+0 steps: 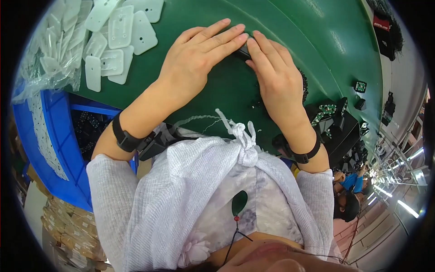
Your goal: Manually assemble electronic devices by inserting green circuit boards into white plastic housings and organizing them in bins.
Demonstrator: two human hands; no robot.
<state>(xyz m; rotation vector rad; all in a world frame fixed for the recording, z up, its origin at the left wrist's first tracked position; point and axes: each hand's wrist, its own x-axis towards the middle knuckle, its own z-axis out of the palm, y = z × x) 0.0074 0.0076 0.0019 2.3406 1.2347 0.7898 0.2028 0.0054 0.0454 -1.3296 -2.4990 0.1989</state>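
Note:
My left hand (195, 56) lies palm down over the green tabletop (217, 95), its fingers stretched out toward the right. Beside it my right hand (278, 75) also has its fingers stretched out, and the fingertips of both hands nearly meet. A dark, narrow object (243, 52) shows between and partly under the fingers. Most of it is hidden, so I cannot make out its kind. Each wrist wears a black strap with a small black device.
White plastic plates (121, 27) and a clear bag (50, 59) of more plates cover the table's left. Blue bins (54, 131) stand at the left below it. Black parts with small circuit boards (326, 111) are heaped on the right. Another person (348, 204) is at the far right.

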